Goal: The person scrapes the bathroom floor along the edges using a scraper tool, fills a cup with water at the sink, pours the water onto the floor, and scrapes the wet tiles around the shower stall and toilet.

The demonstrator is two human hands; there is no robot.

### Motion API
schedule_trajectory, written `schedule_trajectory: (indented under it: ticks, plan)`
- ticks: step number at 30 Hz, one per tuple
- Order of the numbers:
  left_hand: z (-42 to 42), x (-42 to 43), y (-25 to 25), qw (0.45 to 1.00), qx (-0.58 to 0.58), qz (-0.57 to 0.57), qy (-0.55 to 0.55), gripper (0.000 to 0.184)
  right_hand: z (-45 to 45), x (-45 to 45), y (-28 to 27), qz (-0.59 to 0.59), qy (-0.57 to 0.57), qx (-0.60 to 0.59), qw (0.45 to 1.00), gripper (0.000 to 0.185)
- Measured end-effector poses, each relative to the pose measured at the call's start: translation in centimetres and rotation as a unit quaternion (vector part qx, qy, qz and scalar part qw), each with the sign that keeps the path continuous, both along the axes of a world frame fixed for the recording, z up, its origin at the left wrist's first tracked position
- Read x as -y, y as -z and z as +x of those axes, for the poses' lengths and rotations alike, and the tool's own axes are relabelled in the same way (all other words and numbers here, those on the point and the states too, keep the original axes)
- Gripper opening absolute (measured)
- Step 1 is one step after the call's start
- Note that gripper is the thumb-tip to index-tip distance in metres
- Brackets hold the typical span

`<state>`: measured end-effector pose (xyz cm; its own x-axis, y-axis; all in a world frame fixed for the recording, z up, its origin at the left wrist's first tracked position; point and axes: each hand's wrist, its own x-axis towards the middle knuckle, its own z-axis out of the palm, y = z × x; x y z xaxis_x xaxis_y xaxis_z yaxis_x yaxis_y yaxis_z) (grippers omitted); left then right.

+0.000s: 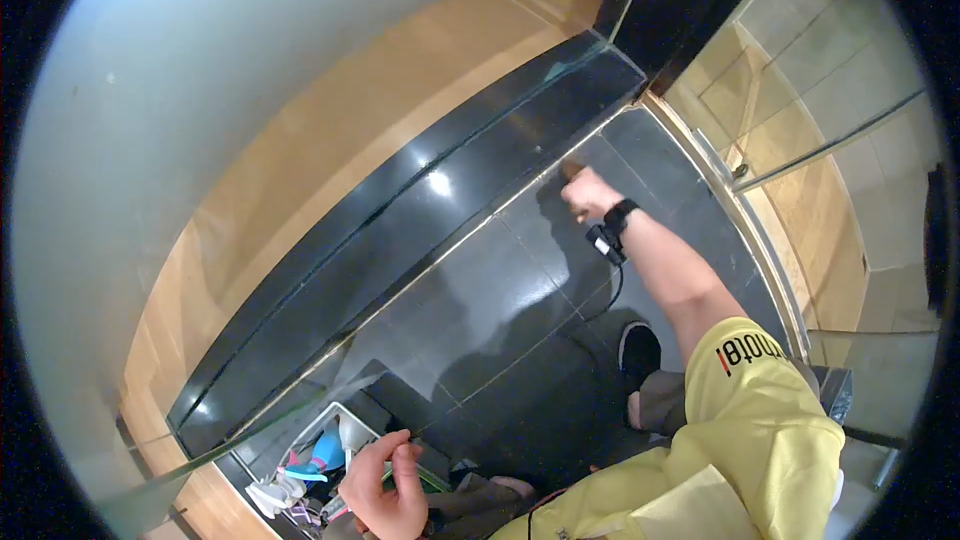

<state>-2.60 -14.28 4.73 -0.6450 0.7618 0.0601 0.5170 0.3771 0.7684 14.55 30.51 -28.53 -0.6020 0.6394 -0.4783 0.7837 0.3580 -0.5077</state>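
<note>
The person wore a yellow shirt (780, 440). Its short, wide right sleeve (750, 368) had big dark letters and a little red mark on it. Around the right wrist went a black band (620, 216), with a small dark box (604, 244) that had a white patch, and a thin black cable (617, 290). The trousers (663, 398) were grey-brown. The black shoe (641, 352) had a pale edge.

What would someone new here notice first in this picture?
Probably the yellow short-sleeved shirt at lower right. Next, the right hand right of centre, over dark grey floor tiles, by a blurred brown object. Then the white plastic bin at lower left, beside the left hand, with a bright blue plastic bottle inside.
</note>
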Motion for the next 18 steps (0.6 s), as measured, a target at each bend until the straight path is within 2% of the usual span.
schedule_trajectory:
  ticks: [2, 3, 5, 6, 7, 8, 9, 10, 11, 12, 13, 14, 15, 16, 17, 18]
  plan:
    - [-0.2, 0.2, 0.3, 1.000, 0.014, -0.001, -0.025, 0.013, -2.8, 5.9, -7.8, -0.166, 0.235, -0.041, 0.957, 0.022]
    - [-0.2, 0.1, 0.2, 1.000, 0.014, -0.002, -0.026, 0.013, -2.1, 3.6, -7.2, 0.053, -0.093, -0.086, 0.990, 0.022]
    - [-0.2, 0.0, -0.4, 1.000, -0.027, 0.001, -0.011, 0.013, -0.1, 0.7, -6.5, 0.096, -0.160, -0.064, 0.980, 0.017]
    - [-0.1, -0.1, -0.4, 1.000, -0.026, 0.000, -0.013, 0.013, 0.2, -0.2, -6.9, 0.101, -0.125, -0.067, 0.985, 0.017]
    - [-0.1, -0.2, -0.5, 1.000, -0.025, 0.003, -0.005, 0.013, 0.4, -0.8, -7.3, 0.041, -0.002, -0.097, 0.994, 0.018]
    - [-0.1, -0.3, -0.5, 1.000, -0.024, 0.008, 0.005, 0.013, -0.5, 0.0, -9.0, -0.207, 0.350, -0.114, 0.907, 0.018]
    - [-0.1, -0.3, -0.4, 1.000, -0.025, 0.009, 0.004, 0.013, 0.7, -1.4, -5.8, -0.040, -0.071, -0.047, 0.996, 0.015]
    - [-0.2, -0.2, -0.2, 1.000, -0.024, -0.001, 0.003, 0.013, 1.9, -2.9, -2.3, 0.274, -0.372, -0.078, 0.883, 0.016]
    - [-0.3, -0.1, -0.2, 1.000, -0.022, -0.012, 0.003, 0.013, 1.0, -0.3, -2.9, 0.089, -0.209, -0.105, 0.968, 0.014]
    - [-0.3, -0.3, -0.2, 1.000, -0.023, -0.010, 0.003, 0.013, -0.6, 2.2, -6.0, -0.070, -0.042, -0.080, 0.993, 0.013]
    - [-0.4, -0.4, -0.2, 1.000, -0.027, -0.006, -0.001, 0.013, -2.4, 4.8, -9.4, -0.186, 0.159, -0.071, 0.967, 0.012]
    - [-0.5, -0.4, -0.3, 1.000, -0.030, -0.005, -0.004, 0.013, -2.1, 4.1, -9.2, -0.187, 0.159, -0.070, 0.967, 0.012]
    - [-0.5, -0.4, -0.5, 1.000, -0.028, -0.006, -0.004, 0.013, -1.3, 2.5, -8.9, -0.176, 0.085, -0.089, 0.977, 0.013]
    - [-0.4, -0.5, -0.5, 0.999, -0.051, 0.007, 0.004, 0.013, -0.1, 0.4, -7.6, -0.054, -0.082, -0.053, 0.994, 0.017]
    - [-0.3, -0.6, -0.6, 0.997, -0.074, 0.019, 0.014, 0.012, 1.1, -1.7, -6.3, 0.145, -0.250, 0.001, 0.957, 0.025]
    - [-0.1, -0.4, -0.3, 0.997, -0.074, 0.018, 0.014, 0.012, 2.3, -3.9, -4.9, 0.324, -0.349, 0.018, 0.879, 0.033]
